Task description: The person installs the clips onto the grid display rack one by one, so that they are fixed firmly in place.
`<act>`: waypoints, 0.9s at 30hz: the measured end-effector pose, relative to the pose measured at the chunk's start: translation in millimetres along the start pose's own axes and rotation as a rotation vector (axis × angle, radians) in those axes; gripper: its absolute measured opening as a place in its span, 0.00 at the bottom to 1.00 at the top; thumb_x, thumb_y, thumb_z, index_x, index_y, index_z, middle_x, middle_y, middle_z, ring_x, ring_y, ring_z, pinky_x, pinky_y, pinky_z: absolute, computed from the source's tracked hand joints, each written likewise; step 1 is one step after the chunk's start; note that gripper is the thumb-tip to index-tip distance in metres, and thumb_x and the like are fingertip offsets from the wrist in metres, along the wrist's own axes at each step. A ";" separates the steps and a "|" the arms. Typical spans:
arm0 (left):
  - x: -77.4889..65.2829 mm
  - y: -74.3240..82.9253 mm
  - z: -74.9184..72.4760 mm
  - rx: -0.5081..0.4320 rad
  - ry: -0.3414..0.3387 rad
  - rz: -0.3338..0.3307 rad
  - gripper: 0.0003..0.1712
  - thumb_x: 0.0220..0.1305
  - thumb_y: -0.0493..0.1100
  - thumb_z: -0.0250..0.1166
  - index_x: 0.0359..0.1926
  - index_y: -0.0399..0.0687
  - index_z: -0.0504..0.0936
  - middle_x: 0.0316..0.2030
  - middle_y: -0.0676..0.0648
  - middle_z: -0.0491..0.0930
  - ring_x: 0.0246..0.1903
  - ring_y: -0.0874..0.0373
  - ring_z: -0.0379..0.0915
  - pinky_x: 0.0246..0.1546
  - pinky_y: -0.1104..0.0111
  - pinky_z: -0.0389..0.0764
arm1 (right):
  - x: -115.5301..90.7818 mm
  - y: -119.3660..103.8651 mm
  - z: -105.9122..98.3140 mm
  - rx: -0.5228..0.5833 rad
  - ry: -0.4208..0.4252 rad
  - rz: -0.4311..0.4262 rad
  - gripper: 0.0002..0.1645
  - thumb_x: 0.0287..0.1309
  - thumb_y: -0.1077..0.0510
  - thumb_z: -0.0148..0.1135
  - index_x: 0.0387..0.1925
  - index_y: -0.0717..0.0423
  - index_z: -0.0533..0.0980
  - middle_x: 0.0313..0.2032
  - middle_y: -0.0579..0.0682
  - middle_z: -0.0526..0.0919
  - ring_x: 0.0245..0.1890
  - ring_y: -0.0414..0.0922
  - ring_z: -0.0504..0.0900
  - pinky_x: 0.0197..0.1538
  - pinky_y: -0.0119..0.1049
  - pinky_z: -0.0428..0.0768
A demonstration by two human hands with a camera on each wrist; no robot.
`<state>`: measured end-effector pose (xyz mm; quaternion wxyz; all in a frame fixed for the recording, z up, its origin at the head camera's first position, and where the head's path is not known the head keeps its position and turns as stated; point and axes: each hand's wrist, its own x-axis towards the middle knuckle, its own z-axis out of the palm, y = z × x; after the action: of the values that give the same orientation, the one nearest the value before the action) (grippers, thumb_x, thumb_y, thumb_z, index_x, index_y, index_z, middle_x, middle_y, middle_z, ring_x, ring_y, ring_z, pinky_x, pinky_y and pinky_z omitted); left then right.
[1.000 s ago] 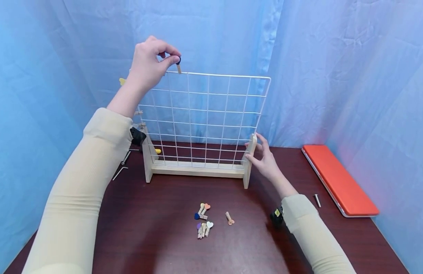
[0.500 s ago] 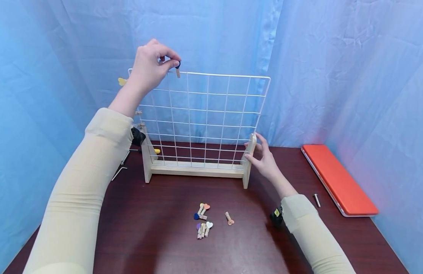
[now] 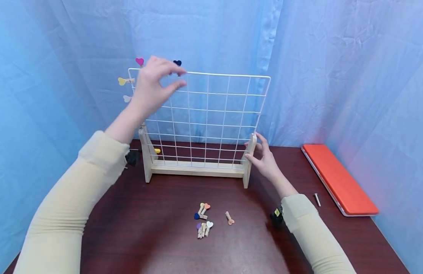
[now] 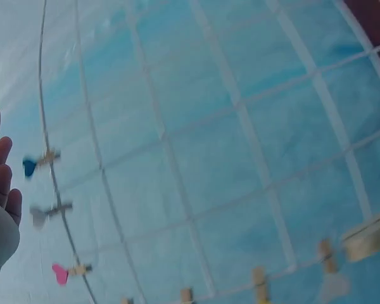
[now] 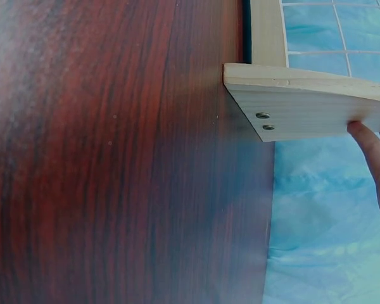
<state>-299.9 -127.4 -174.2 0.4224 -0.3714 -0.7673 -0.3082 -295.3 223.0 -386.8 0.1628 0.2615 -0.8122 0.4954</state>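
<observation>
Clipped along top edge of white metal wire grid [image 3: 229,75], long axis near upright: wooden clothespin with dark-blue heart [image 3: 177,62], just beyond nearer left hand [image 3: 155,82], well apart from right hand [image 3: 265,161]. Left: widely parted thumb and fingers, nothing held. Right: gripping pale wooden side panel [image 3: 248,167].

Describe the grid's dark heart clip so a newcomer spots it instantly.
Find the white wire grid and its top edge. In the head view, the dark heart clip shows above the left hand's fingers. Its heart is dark, unlike the neighbouring pink clip and pale clip.
</observation>
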 end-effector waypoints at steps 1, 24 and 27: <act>-8.3 3.5 5.1 -0.024 -0.011 0.021 0.14 0.48 0.44 0.68 0.37 0.46 0.83 0.35 0.49 0.82 0.38 0.56 0.69 0.43 0.68 0.65 | 0.2 -0.2 -0.2 0.001 0.001 -0.001 0.47 0.52 0.68 0.58 0.67 0.50 0.44 0.50 0.64 0.73 0.51 0.59 0.71 0.50 0.58 0.68; -233.1 41.7 110.3 -0.227 -0.855 -0.223 0.14 0.43 0.52 0.70 0.31 0.53 0.81 0.29 0.59 0.79 0.33 0.64 0.69 0.36 0.72 0.69 | 1.3 -2.0 -1.1 0.013 0.003 -0.015 0.48 0.51 0.70 0.58 0.67 0.49 0.44 0.50 0.68 0.71 0.51 0.59 0.71 0.51 0.58 0.67; -245.5 42.4 113.8 -0.214 -0.892 -0.219 0.13 0.40 0.53 0.72 0.26 0.55 0.80 0.24 0.59 0.77 0.30 0.64 0.67 0.32 0.75 0.67 | 2.2 -2.1 -1.5 0.019 0.005 -0.018 0.47 0.51 0.69 0.58 0.67 0.51 0.44 0.50 0.68 0.72 0.51 0.60 0.71 0.51 0.58 0.67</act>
<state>-222.2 -91.2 -434.3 -0.0241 -0.4258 -0.8724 -0.2387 -295.8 223.0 -383.5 0.1670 0.2690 -0.8047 0.5023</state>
